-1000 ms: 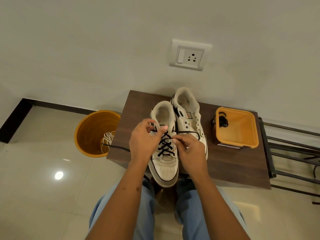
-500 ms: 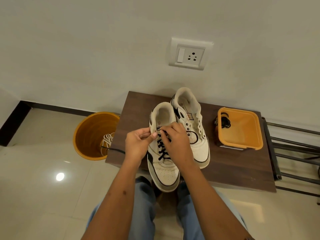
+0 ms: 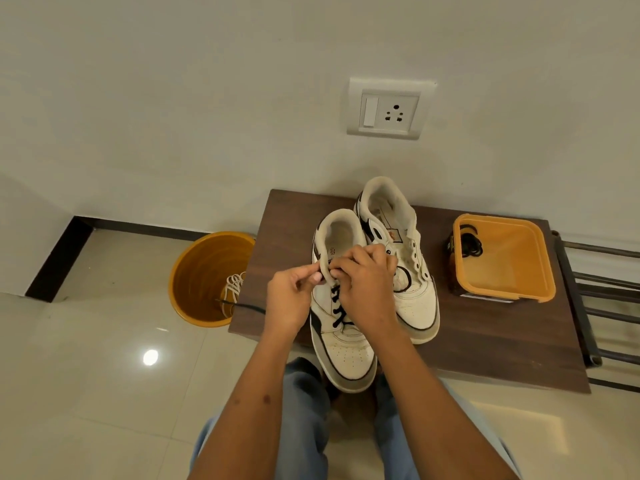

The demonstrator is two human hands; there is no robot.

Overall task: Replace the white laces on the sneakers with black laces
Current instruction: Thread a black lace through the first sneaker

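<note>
Both hands are pinching at the near sneaker's (image 3: 341, 344) top eyelets: left hand (image 3: 290, 299) gripping the collar edge, right hand (image 3: 367, 289) gripping the black lace (image 3: 337, 308). The sneaker's toe is overhanging the table's (image 3: 485, 348) near edge.

Even, soft indoor light, moderately bright, warm cast. Round glare spot on the glossy floor tiles (image 3: 151, 357) at 8 o'clock, so a light sits overhead. Soft shadows beneath the table (image 3: 485, 341) edge. Wide-angle bending: skirting at 9 o'clock and rack (image 3: 602, 292) at 3 o'clock curve. Centre sharp, forearms at 6 o'clock slightly soft.
</note>
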